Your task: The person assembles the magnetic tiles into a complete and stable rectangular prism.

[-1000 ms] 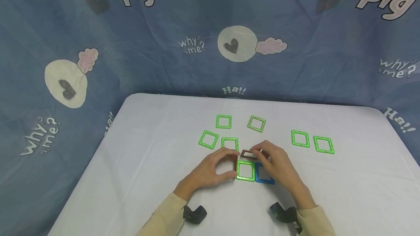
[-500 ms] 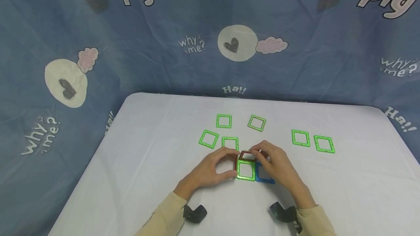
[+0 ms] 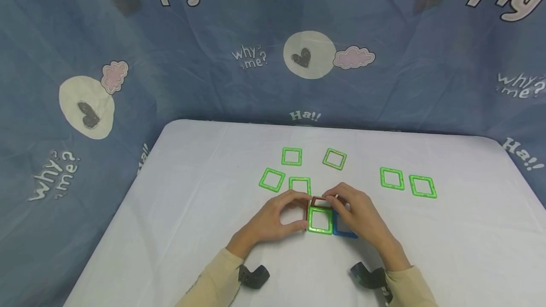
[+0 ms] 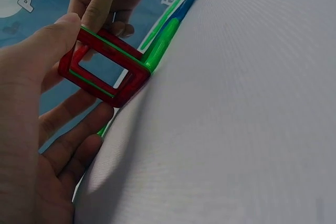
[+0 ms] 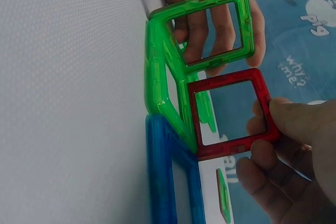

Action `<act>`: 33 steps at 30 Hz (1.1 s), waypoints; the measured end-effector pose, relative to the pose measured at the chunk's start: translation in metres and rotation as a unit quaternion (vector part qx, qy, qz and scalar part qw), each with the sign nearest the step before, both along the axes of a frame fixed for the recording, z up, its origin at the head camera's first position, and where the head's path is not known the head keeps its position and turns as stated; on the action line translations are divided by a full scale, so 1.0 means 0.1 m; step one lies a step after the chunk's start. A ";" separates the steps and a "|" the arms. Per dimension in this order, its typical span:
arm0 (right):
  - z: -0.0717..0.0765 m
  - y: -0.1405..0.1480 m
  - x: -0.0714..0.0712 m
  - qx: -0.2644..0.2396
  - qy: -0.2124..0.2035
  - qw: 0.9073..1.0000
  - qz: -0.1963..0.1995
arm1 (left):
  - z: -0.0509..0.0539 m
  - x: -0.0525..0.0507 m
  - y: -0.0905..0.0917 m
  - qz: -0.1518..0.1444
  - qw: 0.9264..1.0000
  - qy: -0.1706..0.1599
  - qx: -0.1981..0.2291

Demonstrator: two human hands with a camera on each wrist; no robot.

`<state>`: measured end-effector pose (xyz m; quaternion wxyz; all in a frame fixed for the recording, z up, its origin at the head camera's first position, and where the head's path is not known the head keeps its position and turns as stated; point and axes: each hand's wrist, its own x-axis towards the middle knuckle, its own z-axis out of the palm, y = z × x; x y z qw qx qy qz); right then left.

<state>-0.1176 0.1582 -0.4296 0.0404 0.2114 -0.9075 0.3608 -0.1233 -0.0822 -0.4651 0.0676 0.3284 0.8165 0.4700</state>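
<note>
On the white tabletop (image 3: 192, 179), the left hand (image 3: 266, 221) grips an upright red-green square (image 4: 137, 80) and the right hand (image 3: 360, 214) pinches a red square (image 5: 231, 148) at the far edge of a flat green square (image 5: 155, 72), where weak seams, partly hidden, could let either topple on release.

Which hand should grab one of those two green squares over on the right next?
Likely the right hand: it's nearer both green squares, though it must first release the red square it pinches.
</note>
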 end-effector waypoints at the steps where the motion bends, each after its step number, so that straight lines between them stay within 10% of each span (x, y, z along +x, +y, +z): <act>1: 0.00 0.00 0.00 0.000 -0.001 1.000 0.000 | 0.00 0.00 0.00 0.002 1.000 -0.002 0.000; 25: -0.01 0.00 0.00 -0.027 -0.023 0.998 0.042 | -0.04 -0.02 0.00 -0.031 0.998 0.051 0.022; 33: -0.03 0.03 -0.02 -0.036 -0.037 0.997 0.055 | 0.18 0.06 0.02 -0.030 0.998 0.051 0.025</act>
